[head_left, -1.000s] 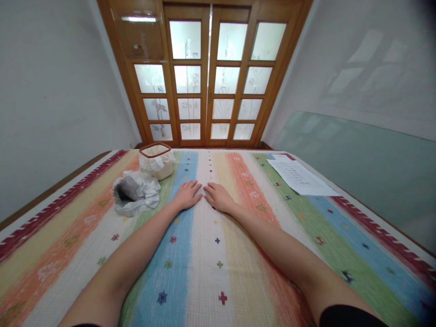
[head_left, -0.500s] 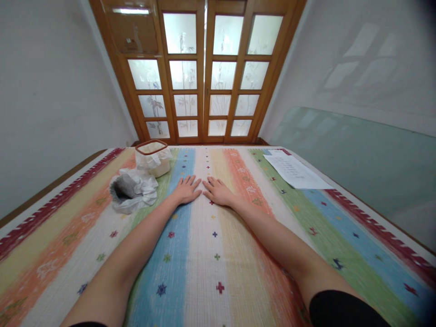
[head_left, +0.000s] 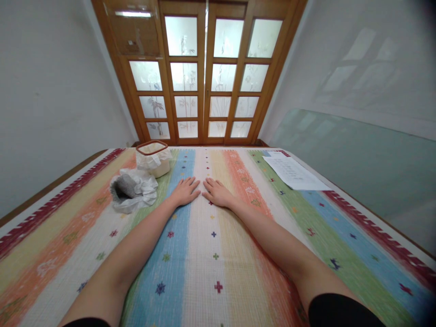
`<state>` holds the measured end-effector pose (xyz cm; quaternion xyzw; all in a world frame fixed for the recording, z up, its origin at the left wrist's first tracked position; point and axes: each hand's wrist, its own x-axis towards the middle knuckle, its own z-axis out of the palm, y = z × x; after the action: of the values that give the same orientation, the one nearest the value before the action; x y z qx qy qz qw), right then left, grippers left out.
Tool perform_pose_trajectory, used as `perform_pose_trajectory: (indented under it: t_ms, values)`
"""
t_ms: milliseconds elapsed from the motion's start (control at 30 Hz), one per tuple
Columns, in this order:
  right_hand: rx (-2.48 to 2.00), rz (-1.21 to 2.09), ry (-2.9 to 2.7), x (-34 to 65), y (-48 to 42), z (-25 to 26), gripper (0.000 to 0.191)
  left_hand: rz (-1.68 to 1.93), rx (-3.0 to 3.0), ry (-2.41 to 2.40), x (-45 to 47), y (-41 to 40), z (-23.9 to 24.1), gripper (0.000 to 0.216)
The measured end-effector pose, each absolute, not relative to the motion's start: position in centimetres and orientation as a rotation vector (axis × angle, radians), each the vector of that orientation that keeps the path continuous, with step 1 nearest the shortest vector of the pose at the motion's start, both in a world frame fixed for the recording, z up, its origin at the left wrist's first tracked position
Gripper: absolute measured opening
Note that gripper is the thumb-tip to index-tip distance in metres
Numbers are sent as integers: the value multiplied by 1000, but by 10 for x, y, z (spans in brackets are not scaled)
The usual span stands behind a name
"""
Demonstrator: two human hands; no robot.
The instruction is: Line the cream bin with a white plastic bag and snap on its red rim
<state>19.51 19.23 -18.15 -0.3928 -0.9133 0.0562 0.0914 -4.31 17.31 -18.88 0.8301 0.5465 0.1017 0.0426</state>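
Observation:
Both of my hands rest flat on a striped tablecloth (head_left: pixel 200 254), close to each other near the middle of the table. My left hand (head_left: pixel 185 191) lies palm down over the blue stripe with its fingers stretched out, holding nothing. Beside it, a narrow gap away, my right hand (head_left: pixel 217 192) is also palm down on the white and yellow stripes, fingers extended and nothing in them. To the left of my left hand lies a crumpled white plastic bag (head_left: pixel 145 190) with a grey fabric-like item (head_left: pixel 124 187) in its opening.
Behind the bag stands a small cream bin (head_left: pixel 160 170) with a brown rim and a white liner. Printed paper sheets (head_left: pixel 294 171) lie at the far right. Wooden doors with frosted panes (head_left: pixel 223 77) rise beyond the table, and a pale green panel (head_left: pixel 354 159) leans along the right wall.
The view has tilted very slightly. My hands stay flat in nearly the same place, and the bag, bin and papers have not moved.

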Motion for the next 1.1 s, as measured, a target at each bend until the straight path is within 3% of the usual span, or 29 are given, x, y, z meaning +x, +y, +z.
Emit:
perform_pose_trajectory:
  t_ms: [1100]
  values:
    - [-1151,89,-2733,193,198,-192,86,188,2551,1684,-38,168,-184,74]
